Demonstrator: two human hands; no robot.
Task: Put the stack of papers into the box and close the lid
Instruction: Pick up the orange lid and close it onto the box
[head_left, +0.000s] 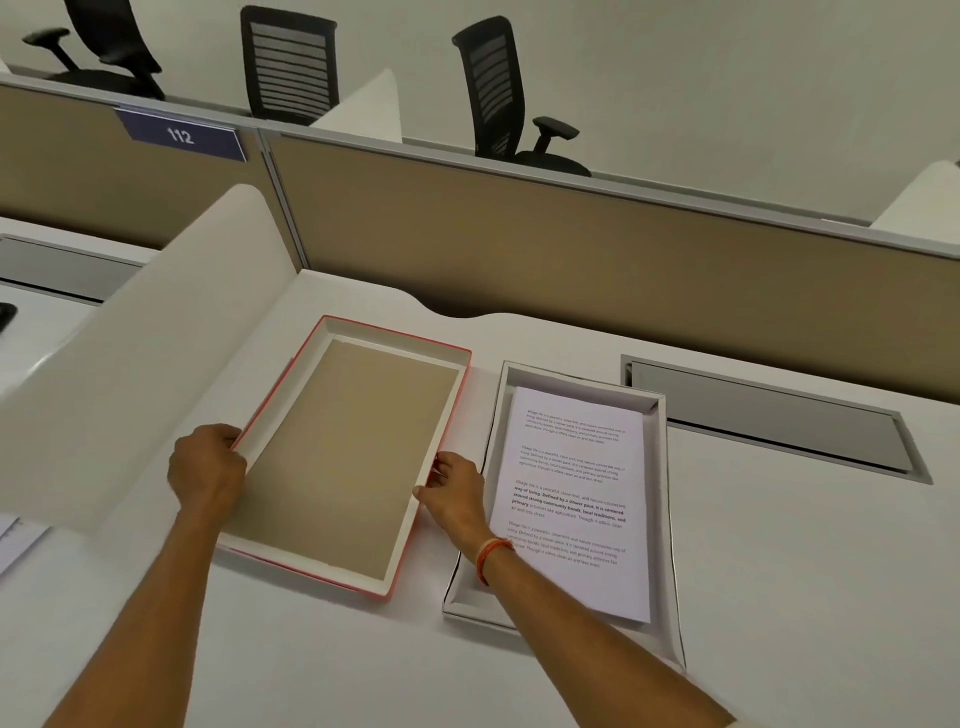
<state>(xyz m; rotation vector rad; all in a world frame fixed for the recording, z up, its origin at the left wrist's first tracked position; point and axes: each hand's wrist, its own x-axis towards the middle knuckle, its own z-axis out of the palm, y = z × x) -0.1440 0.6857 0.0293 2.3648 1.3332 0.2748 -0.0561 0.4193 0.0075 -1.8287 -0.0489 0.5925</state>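
Papers were already laid in the box; the upturned lid was gripped at both sides by left hand and right hand, probably to be flipped over.

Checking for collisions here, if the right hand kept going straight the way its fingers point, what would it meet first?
The right hand points left, and its fingers already grip the right wall of the red-edged lid. That wall comes first, then the lid's brown inside. Depth is uncertain from one view.
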